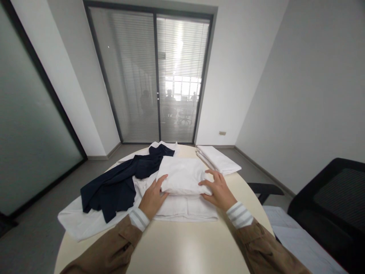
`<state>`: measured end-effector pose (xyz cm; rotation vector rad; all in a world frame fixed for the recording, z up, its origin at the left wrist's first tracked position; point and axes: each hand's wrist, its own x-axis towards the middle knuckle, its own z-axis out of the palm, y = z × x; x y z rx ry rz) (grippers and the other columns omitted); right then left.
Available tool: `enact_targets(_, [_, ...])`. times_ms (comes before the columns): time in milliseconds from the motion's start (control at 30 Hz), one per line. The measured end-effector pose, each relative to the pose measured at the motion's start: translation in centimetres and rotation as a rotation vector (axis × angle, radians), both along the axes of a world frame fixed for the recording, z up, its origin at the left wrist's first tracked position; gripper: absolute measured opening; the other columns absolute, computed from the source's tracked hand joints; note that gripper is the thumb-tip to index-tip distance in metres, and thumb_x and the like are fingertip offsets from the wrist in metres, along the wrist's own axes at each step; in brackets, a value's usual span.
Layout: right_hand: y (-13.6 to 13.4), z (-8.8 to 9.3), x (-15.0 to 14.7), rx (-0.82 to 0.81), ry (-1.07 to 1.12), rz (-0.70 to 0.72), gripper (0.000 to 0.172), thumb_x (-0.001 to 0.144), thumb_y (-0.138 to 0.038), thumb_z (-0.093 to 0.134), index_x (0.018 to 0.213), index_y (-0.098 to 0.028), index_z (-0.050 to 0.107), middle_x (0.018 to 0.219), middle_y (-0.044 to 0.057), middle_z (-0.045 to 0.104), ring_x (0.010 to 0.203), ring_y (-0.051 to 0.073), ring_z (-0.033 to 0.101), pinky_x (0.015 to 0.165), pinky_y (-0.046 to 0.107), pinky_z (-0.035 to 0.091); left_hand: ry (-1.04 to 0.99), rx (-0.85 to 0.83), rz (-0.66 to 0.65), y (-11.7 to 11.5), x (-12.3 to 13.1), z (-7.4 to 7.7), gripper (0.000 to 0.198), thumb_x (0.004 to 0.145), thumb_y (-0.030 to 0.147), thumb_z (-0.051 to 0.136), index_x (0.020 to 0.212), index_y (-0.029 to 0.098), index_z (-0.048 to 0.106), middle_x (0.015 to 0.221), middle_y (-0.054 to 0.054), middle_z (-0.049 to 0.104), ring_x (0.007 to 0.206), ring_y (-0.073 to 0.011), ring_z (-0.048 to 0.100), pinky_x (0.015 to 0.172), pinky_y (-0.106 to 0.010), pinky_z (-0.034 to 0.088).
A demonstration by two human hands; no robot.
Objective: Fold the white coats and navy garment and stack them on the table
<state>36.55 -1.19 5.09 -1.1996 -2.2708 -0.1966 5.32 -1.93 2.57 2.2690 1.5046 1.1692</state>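
A white cloth (182, 173), partly folded over itself, lies in the middle of the table in front of me; whether it is a garment I cannot tell. At the left edge of its upper fold, my left hand (154, 196) grips the fabric between thumb and fingers. My right hand (219, 190) holds the opposite edge, its fingers curled over the top and the thumb low at the near side. Under the raised fold, the lower layer reaches toward me and lies flat.
Dark navy clothing (122, 182) lies crumpled over white fabric (78, 220) on the left. A folded white cloth (219, 158) rests at the back right of the round table (185, 247). Beyond the right edge stands a black chair (333, 198) with pale fabric (296, 236) on its seat.
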Motion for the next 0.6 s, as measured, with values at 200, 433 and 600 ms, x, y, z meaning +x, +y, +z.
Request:
enact_targets(200, [-1.3,1.0,-1.7,0.056,-0.174,0.068,0.043,0.074,-0.034,0.074,0.114,-0.027,0.062,0.149,0.009,0.042,0.136,0.039,0.032,0.112,0.060,0.014,0.378,0.311,0.161,-1.1,0.0,2.0,0.030,0.074,0.020,0.077,0.103,0.022,0.068,0.139,-0.014,0.046,0.126,-0.0397,0.042,0.100,-0.052,0.041])
enact_targets(433, [-1.6,-0.5,-4.8,0.028,-0.310,-0.081,0.044,0.084,-0.014,0.062,0.126,-0.022,0.054,0.111,0.009,0.064,0.099,0.025,0.054,0.090,0.040,0.034,0.609,0.264,0.069,-1.2,1.7,2.8,0.021,0.084,0.010,0.061,0.103,0.020,0.066,0.109,-0.008,0.065,0.106,-0.0287,0.055,0.093,-0.045,0.042])
enact_targets(600, [-1.9,-0.5,-5.3,0.039,-0.370,-0.143,0.019,0.088,-0.014,0.058,0.106,-0.022,0.058,0.097,0.006,0.061,0.089,0.022,0.051,0.075,0.036,0.032,0.658,0.219,0.023,-1.0,1.6,2.4,0.012,0.084,0.013,0.061,0.095,0.019,0.063,0.104,-0.006,0.064,0.099,-0.0253,0.055,0.090,-0.041,0.042])
